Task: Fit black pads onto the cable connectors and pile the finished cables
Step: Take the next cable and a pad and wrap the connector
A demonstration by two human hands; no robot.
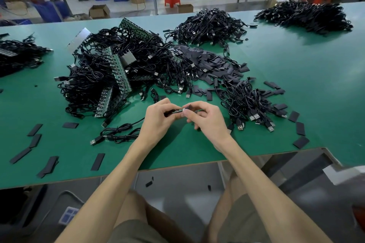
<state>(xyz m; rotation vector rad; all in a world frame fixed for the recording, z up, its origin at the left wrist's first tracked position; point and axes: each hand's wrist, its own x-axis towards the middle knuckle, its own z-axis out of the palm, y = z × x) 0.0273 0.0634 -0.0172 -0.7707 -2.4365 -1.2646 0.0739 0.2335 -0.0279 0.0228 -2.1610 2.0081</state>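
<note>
Above the near middle of the green table (296,89), my left hand (158,120) pinches a small green connector board (177,110) on the end of a black cable (118,132), which trails off to the left. My right hand (205,118) pinches a black pad (187,107) at the board's right end. Both hands meet at the board, and fingers hide most of it. Loose black pads (215,65) lie heaped behind the hands. A pile of cables (245,102) sits just to the right.
A big tangle of cables with green board strips (116,73) fills the left centre. More cable heaps (209,25) lie at the back, with another heap (308,16) at the far right. Single pads (97,162) dot the near left. The table's front edge (177,165) is close to my arms.
</note>
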